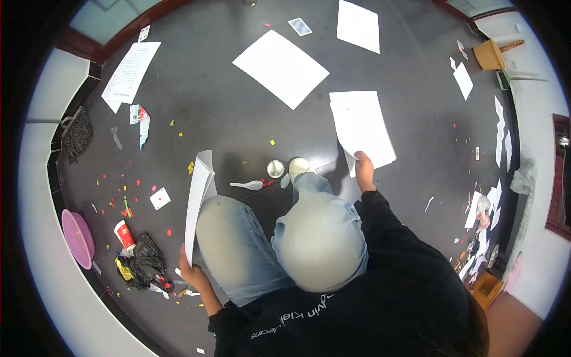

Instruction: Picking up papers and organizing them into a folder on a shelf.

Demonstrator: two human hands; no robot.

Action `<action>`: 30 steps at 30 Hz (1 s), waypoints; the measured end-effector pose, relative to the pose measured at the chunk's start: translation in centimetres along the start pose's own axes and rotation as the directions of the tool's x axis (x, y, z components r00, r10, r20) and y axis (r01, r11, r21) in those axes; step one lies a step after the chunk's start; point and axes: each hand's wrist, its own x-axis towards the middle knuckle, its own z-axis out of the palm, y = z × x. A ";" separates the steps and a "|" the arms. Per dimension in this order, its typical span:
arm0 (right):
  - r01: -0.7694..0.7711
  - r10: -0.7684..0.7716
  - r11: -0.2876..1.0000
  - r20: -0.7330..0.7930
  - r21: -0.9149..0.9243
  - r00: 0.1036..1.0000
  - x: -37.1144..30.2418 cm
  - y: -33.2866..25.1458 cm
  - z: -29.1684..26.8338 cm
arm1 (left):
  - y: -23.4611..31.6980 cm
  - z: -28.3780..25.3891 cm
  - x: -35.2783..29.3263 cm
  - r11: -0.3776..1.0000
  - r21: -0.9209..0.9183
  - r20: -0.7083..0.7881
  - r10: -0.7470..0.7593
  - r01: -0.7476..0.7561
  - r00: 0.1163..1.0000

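Observation:
My left hand (193, 275) is closed on the lower end of some white paper sheets (199, 193), which stand upright beside my left knee, bent over at the top. Out to the right, my right hand (364, 171) pinches the near edge of a small stack of white paper (361, 122) at floor level. Between my arms my knees are bent in a squat. In front of them are a white plastic spoon (247, 185), a round metal lid or tin (275, 169) and my light shoe (300, 166).
More white sheets (281, 68) lie ahead on the dark floor. To the left are a playing card (160, 199), a red paper cup (124, 234), a black plastic bag (146, 262), a pink basin (77, 238) and a mop head (77, 135). Paper scraps (476, 238) line the right wall.

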 end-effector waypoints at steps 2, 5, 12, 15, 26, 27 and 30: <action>-0.129 0.125 0.991 0.132 0.022 0.983 -1.0 1.3 1.3 | 0.4 0.0 0.1 1.000 0.000 0.016 -0.026 0.026 1.000; -0.003 0.008 1.000 0.176 -0.025 0.984 -0.9 2.8 2.6 | 0.0 -0.2 0.2 0.998 0.060 0.007 -0.034 0.033 0.999; -0.543 0.542 0.840 0.063 0.000 0.838 7.8 13.3 -0.9 | 0.0 0.1 0.5 0.998 0.065 0.013 0.020 -0.021 1.000; -0.640 0.661 0.749 0.116 -0.171 0.742 10.2 11.8 -0.3 | -0.2 -1.0 0.2 0.993 0.115 0.013 0.017 -0.018 1.000; -0.732 0.762 0.646 0.237 -0.217 0.602 11.5 11.5 1.2 | 1.7 -0.5 1.4 0.988 0.151 0.023 0.032 -0.035 0.999; -0.709 0.749 0.663 0.197 -0.241 0.633 11.4 10.7 1.3 | 1.7 -0.6 1.4 0.987 0.156 0.017 0.030 -0.032 0.999; -0.647 0.687 0.727 0.212 -0.230 0.696 11.4 13.8 1.7 | 2.0 0.2 1.8 0.990 0.117 0.026 0.072 -0.074 0.997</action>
